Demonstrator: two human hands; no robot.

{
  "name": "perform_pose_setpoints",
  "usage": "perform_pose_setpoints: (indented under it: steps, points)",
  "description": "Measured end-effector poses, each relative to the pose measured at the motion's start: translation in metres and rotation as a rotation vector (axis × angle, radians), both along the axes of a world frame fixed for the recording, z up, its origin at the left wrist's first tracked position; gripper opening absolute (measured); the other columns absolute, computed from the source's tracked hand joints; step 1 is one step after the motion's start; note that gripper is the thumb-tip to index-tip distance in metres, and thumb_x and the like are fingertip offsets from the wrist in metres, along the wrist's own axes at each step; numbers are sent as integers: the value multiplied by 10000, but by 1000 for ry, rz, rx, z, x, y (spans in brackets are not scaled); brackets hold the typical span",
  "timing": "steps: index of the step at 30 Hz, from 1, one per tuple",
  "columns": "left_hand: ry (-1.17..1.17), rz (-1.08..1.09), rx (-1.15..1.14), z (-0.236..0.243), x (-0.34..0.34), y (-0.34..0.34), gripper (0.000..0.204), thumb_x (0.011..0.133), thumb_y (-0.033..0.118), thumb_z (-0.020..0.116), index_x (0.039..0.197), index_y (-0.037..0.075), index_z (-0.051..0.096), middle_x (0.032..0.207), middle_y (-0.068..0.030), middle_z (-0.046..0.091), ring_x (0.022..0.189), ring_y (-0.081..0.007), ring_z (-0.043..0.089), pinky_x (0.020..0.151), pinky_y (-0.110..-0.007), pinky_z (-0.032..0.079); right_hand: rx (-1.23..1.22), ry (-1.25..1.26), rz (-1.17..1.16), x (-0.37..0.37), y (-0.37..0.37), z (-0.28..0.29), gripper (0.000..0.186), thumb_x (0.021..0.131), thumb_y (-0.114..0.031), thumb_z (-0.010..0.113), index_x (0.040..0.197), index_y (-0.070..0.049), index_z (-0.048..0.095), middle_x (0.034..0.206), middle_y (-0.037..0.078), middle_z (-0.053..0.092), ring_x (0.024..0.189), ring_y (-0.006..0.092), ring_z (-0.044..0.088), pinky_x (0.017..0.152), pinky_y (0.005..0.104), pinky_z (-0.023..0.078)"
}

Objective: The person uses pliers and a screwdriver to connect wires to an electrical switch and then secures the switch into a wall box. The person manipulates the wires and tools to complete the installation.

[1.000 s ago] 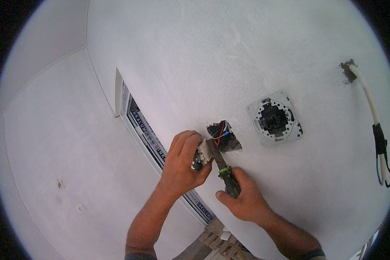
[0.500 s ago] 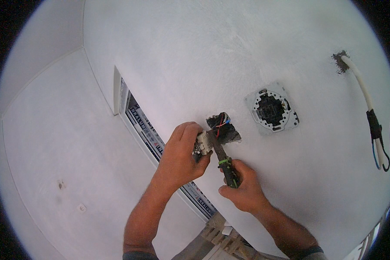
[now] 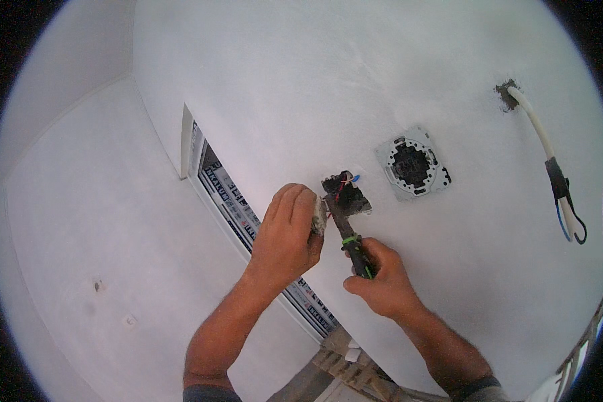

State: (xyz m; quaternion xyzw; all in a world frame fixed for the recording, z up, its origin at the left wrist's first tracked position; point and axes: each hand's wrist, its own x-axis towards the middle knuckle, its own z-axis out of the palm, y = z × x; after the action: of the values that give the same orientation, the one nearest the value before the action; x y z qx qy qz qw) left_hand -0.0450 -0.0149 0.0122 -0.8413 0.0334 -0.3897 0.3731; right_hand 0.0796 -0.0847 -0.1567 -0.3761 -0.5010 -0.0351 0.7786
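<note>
My left hand (image 3: 283,231) is closed round a small whitish electrical insert (image 3: 319,216), turned nearly edge-on, so most of it is hidden by the fingers. In my right hand (image 3: 386,283) is a hand tool with a black and green handle (image 3: 360,258) and a flat, dark blade; I cannot tell its exact kind. The blade points up, its tip beside the insert and in front of a dark wall box opening (image 3: 356,202). Red and blue wires (image 3: 344,184) show in that opening, and a reddish one shows between insert and blade.
Right of the opening, a metal mounting frame with a black centre (image 3: 412,167) sits on the white wall. A white cable (image 3: 536,127) with black tape hangs farther right from a rough hole. A window frame with printed film (image 3: 224,191) runs diagonally at left. Brown cardboard (image 3: 345,362) lies below.
The insert has turned more edge-on in my left hand. The blue wire end now sticks out to the right of the opening. The view has shifted slightly; my right hand still grips the tool.
</note>
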Motion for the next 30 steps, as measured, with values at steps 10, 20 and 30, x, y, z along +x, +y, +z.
perform_pose_setpoints:
  steps: [10,20,30]
  points:
    - [-170,-180,-228,3,-6,22,606,698,127,895,1198,54,561,1187,-182,646,1090,-332,671,932,-422,541,-305,157,297,16,-56,23,439,721,-7,703,1141,-26,579,736,-3,543,557,81,512,475,279,412]
    - [-413,-402,-190,-37,12,54,593,716,120,892,1199,48,556,1228,-219,618,1171,-354,626,1000,-451,500,-362,106,382,24,-59,17,460,742,-34,735,1174,-31,576,806,20,572,634,110,547,583,300,454]
    - [-505,-349,-199,-54,20,46,610,712,119,899,1202,51,544,1221,-225,613,1162,-358,616,1000,-463,493,-399,75,357,25,-64,20,459,762,-19,714,1190,-35,549,719,3,550,540,81,531,480,263,415]
